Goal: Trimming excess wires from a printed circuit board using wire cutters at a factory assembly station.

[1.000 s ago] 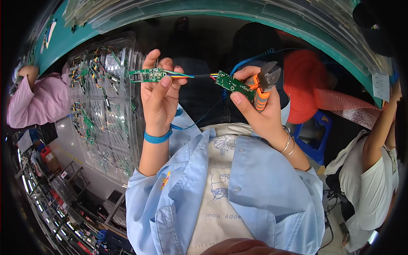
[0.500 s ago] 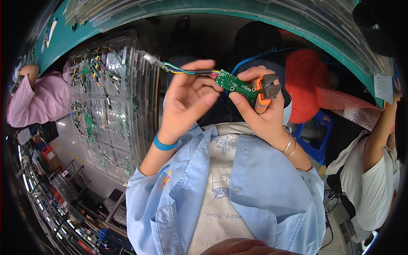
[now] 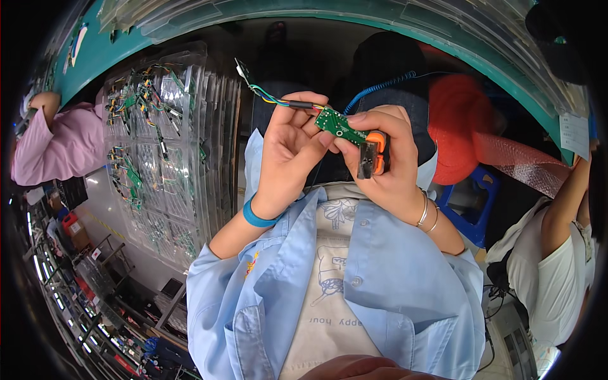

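A small green circuit board (image 3: pixel 339 125) is held up in front of my body. From its left end runs a bundle of coloured wires (image 3: pixel 269 98) with a black sleeve, ending in a small narrow piece (image 3: pixel 241 69). My left hand (image 3: pixel 294 142) pinches the board's left end, its fingers behind the sleeved wires. Fingers of my right hand (image 3: pixel 389 142) grip the board's right end. Tucked in that same hand is an orange-and-black hand tool (image 3: pixel 379 144); its exact kind is partly hidden by my fingers.
Stacked clear plastic trays (image 3: pixel 171 158) with wired boards stand at the left. A green table edge (image 3: pixel 120 54) curves across the far side. Behind the board hangs a blue coiled cord (image 3: pixel 380 85). Right are a red round seat (image 3: pixel 451 126) and a blue stool (image 3: pixel 472 209). Other people sit either side.
The tool has turned in my right hand, its dark end now pointing towards me. My left thumb has closed onto the board, and the wire's free end has swung up and away from the trays.
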{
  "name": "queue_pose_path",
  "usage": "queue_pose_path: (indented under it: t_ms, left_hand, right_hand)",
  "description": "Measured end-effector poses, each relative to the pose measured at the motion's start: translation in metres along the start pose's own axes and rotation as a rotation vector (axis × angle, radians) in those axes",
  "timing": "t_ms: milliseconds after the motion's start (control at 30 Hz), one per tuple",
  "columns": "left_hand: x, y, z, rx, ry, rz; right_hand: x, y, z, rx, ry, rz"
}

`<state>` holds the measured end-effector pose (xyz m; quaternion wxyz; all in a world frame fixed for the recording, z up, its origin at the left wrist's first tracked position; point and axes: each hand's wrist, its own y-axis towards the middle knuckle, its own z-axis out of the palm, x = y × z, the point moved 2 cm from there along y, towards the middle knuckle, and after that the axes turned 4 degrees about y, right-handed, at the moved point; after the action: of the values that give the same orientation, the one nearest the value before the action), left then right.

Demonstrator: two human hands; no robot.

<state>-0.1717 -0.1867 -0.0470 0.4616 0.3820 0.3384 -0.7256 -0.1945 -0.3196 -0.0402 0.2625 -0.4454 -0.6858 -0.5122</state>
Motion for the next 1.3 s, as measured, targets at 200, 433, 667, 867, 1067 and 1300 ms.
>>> queue_pose_path:
  t_ms: [200,433,667,867,1067,1300]
  left_hand:
    - [0.004,-0.001,-0.003,-0.060,-0.068,-0.067]
    - [0.005,0.000,0.000,-0.059,0.002,-0.032]
    - [0.006,0.002,0.004,-0.076,0.003,-0.015]
    - [0.014,0.003,0.002,-0.135,0.026,-0.018]
    - [0.019,0.005,0.000,-0.119,0.016,0.034]
    - [0.011,0.005,0.002,-0.125,0.001,0.013]
  right_hand:
    - [-0.004,-0.003,0.006,-0.060,-0.027,0.021]
    - [-0.004,-0.004,0.010,-0.164,0.196,0.211]
    - [-0.007,-0.006,0.010,-0.045,0.135,0.193]
    - [-0.009,-0.006,0.013,-0.102,0.053,0.160]
    - [-0.009,-0.009,0.014,0.025,0.016,0.137]
    - [-0.005,-0.008,0.023,-0.213,0.417,0.424]
